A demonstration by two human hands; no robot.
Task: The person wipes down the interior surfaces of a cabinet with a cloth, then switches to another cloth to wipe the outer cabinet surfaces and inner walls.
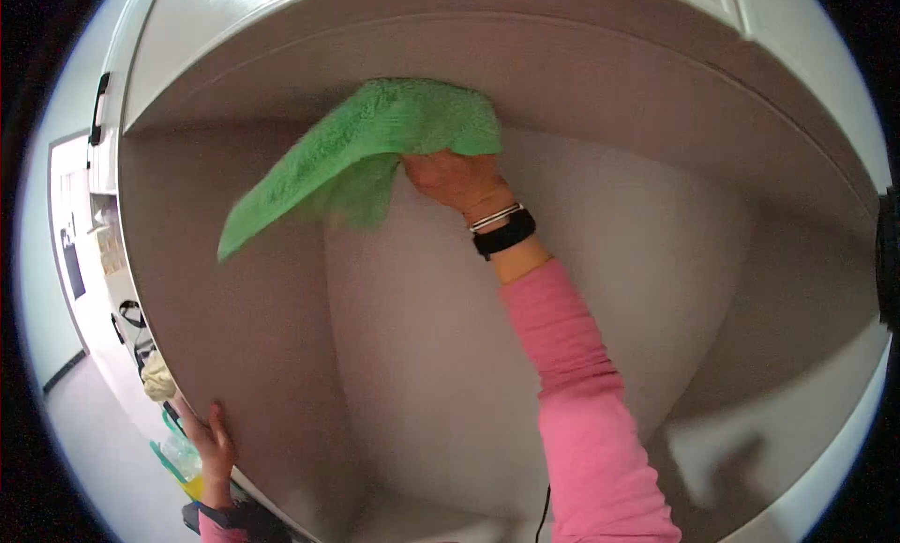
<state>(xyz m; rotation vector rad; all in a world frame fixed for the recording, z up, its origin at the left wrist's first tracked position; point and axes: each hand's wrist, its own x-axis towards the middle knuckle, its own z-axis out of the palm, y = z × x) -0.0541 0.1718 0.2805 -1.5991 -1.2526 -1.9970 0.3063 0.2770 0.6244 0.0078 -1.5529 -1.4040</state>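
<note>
Where the pink sleeve (591,402) ends, a silvery bracelet (495,217) and a black wristband (507,234) circle the right wrist, and a thin dark cord (543,515) shows beside that arm, well below the hand. The left hand (216,449) rests over the front edge of the cabinet (619,299), thumb spread away from its fingers; whether it grips firmly is hard to tell, as the fingers are partly lost at the edge. The right hand (459,180) is deep inside the cabinet, pinching a green cloth (412,117), which spreads above its knuckles by the upper panel (581,79) and trails off to its left, the loose flap blurred. That cloth and the right arm hide parts of the panels behind them. Between the two hands stands the side panel (234,318), and a shadow (736,468) falls to the right of the arm. Outside the cabinet, just beyond the left hand, are a cream-coloured bundle (157,378) and a clear container (181,456) with green edging. Farther off, well above the left hand, is a black handle (99,107); past the left hand lies the pale floor (94,431).
</note>
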